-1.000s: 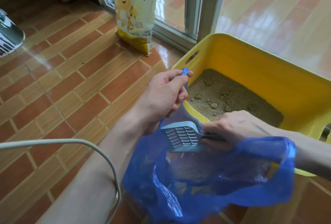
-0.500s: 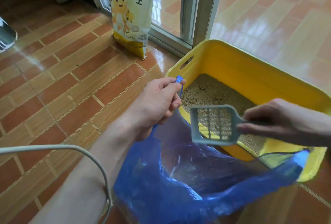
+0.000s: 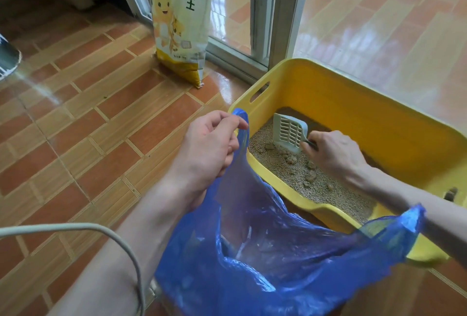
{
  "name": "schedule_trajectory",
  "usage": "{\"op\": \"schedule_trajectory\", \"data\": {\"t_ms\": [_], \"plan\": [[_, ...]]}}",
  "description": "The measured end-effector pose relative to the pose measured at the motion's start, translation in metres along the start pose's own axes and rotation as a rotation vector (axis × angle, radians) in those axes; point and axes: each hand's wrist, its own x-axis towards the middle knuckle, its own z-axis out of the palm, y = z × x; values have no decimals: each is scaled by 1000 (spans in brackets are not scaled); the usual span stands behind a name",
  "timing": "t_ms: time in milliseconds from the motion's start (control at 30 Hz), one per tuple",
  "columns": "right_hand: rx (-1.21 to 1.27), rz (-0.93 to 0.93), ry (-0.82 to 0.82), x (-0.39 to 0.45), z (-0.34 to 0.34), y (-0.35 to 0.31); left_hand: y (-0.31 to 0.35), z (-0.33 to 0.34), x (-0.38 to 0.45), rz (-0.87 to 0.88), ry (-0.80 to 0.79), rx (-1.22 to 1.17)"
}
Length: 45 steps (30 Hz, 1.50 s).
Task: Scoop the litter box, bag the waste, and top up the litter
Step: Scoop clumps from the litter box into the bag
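scooping is judged midway: the scoop [image 3: 290, 133] is gripped by the right hand [image 3: 333, 154] in the box [image 3: 353, 103], clumps [image 3: 309, 176] remain; the bag [image 3: 265, 252] is pinched open by the left hand [image 3: 209, 146]; the litter sack [image 3: 180, 25] is unpoured.

Slotted scoop [image 3: 290, 131] in yellow litter box [image 3: 353, 103]

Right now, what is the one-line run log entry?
stage: scooping | left hand: pinches blue plastic bag open | right hand: grips pale slotted scoop in yellow litter box | clumps: remain
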Motion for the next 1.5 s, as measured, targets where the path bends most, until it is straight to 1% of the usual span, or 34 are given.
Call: {"op": "schedule_trajectory", "data": {"t_ms": [233, 600, 767, 867, 933, 1033, 1100, 1233, 1300, 1367, 1500], "plan": [[-8, -18, -31, 4, 17, 0, -4, -5, 3, 9, 48, 1], [234, 53, -121, -3, 33, -16, -10, -9, 8, 26, 94, 11], [430, 58, -174, -2, 39, -25, -12, -10, 9, 32, 107, 27], [491, 63, -183, -1, 43, -31, -12, -12, 9, 30, 118, 34], [535, 109, -190, -1, 45, -32, -13, -13, 10, 29, 121, 35], [649, 215, -251, -4, 44, -30, -13, -14, 11, 28, 131, 32], [742, 266, -278, -8, 42, -29, -13, -14, 12, 30, 134, 36], [965, 388, -264, -16, 36, -22, -12, -12, 13, 44, 135, 32], [1070, 450, -283, -20, 31, -17, -12, -11, 13, 52, 130, 32], [1116, 472, -299, -26, 28, -13, -13, -10, 13, 64, 118, 43], [1107, 479, -242, -33, 25, -10, -14, -8, 13, 87, 106, 41]]}}
